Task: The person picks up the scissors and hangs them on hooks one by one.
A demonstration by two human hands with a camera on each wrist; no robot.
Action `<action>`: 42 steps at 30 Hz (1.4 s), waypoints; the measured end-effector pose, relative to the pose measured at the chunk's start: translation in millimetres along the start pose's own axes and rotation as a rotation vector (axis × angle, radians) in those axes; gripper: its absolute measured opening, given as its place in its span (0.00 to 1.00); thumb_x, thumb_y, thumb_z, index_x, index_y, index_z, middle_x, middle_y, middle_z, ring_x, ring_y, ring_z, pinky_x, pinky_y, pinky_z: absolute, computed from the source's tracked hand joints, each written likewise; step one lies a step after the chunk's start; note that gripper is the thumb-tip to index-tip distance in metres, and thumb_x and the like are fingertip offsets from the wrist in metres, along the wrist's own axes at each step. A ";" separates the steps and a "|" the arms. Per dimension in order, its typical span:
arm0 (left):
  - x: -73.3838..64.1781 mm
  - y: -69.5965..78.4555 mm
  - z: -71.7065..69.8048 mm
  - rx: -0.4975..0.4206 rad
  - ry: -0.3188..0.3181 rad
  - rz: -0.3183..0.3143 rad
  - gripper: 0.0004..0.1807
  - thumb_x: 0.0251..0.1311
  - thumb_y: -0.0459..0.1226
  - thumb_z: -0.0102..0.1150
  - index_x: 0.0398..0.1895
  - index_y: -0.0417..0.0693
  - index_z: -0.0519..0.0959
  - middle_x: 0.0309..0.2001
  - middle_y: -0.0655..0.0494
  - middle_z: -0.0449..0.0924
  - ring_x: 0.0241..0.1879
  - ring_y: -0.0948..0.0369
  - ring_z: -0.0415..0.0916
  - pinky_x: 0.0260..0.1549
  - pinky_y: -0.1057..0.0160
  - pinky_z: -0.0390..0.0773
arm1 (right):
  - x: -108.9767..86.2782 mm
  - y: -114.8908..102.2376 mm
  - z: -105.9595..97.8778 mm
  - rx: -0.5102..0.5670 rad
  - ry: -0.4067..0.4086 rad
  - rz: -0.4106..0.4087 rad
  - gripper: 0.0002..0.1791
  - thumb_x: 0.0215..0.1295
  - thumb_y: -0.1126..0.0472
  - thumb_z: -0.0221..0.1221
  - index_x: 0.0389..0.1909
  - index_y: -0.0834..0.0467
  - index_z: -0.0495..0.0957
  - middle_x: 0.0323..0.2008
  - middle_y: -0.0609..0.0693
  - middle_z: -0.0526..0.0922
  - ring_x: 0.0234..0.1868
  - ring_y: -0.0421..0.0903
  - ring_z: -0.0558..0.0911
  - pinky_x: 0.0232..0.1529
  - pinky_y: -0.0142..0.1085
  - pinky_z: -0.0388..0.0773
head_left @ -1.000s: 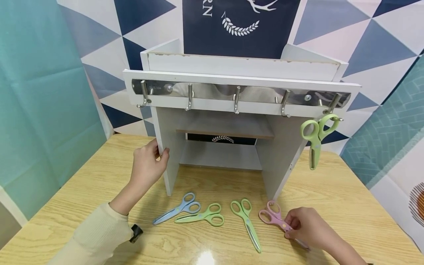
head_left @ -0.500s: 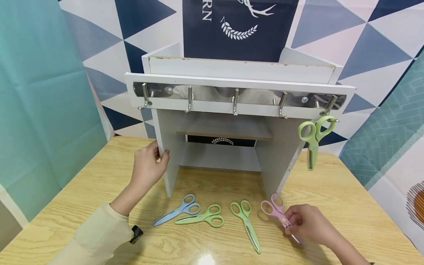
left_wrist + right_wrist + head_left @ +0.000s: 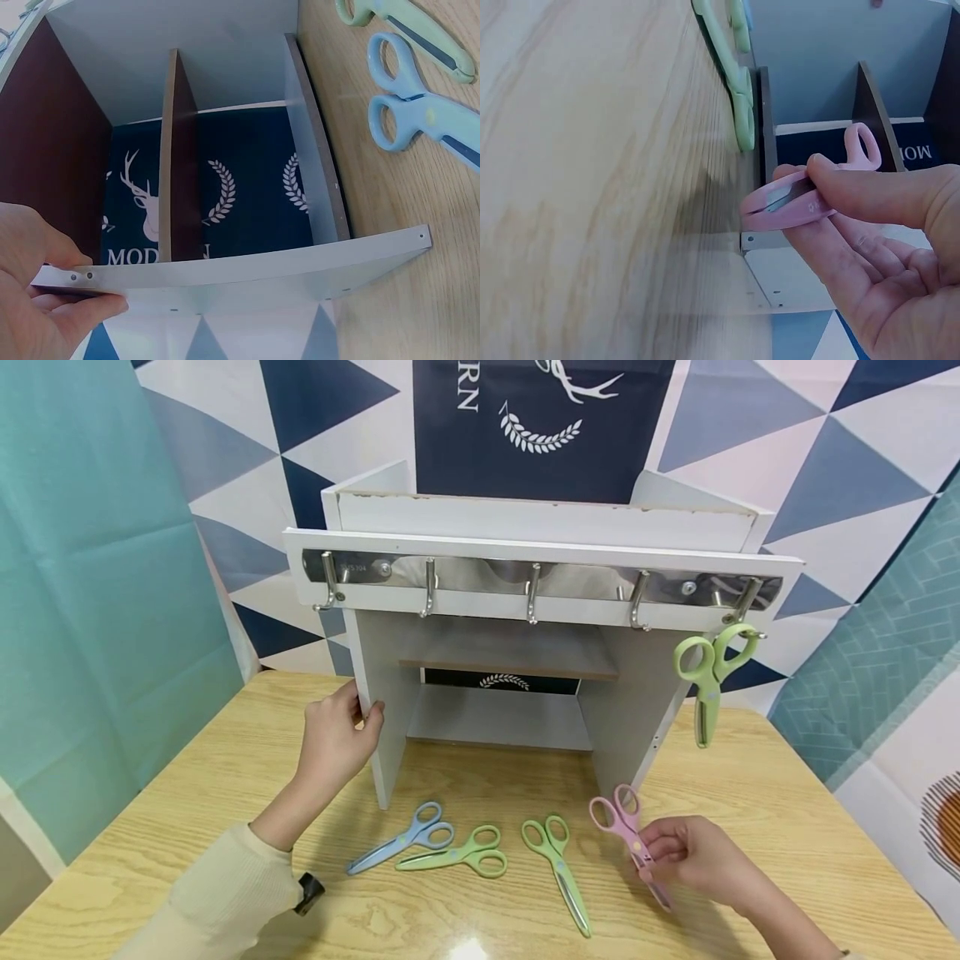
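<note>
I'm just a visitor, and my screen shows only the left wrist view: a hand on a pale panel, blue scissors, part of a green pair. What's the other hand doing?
Observer: The right hand pinches some pink scissors by the blade end.

Visitor: Fun! Are any hanging up?

Observer: Yes, a lime pair hangs from the hook at the right end of the metal rail.

Visitor: Anything else I'm missing?

Observer: Another green pair lies on the table, between the one you glimpse and the pink scissors.

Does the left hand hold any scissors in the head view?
No, the left hand grips the white side panel.
</note>
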State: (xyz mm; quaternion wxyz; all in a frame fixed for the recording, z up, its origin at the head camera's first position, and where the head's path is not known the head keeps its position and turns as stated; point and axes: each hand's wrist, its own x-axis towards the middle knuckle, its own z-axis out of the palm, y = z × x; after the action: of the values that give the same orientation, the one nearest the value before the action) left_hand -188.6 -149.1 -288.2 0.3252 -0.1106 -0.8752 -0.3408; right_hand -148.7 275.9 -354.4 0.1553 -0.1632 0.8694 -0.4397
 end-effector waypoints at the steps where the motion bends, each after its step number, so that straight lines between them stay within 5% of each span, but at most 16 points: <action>1: 0.0 -0.1 0.1 0.000 0.000 0.000 0.11 0.57 0.28 0.55 0.40 0.28 0.79 0.33 0.35 0.85 0.34 0.46 0.86 0.34 0.48 0.85 | 0.5 -0.7 0.3 0.004 -0.003 -0.006 0.16 0.52 0.68 0.67 0.41 0.73 0.78 0.31 0.58 0.87 0.29 0.32 0.83 0.29 0.29 0.82; 42: -0.2 -3.5 1.5 -0.026 0.008 -0.002 0.12 0.57 0.28 0.55 0.42 0.27 0.79 0.35 0.33 0.85 0.37 0.44 0.86 0.36 0.47 0.85 | 17.6 -44.8 16.5 0.014 0.069 -0.135 0.16 0.53 0.66 0.67 0.41 0.72 0.78 0.32 0.59 0.87 0.30 0.31 0.85 0.29 0.28 0.82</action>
State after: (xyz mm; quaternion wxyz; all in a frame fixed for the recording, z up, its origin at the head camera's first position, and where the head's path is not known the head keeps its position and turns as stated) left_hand -190.6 -150.6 -291.0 0.3267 -0.1125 -0.8695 -0.3530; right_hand -151.1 231.6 -329.4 0.0966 -0.2050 0.8582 -0.4606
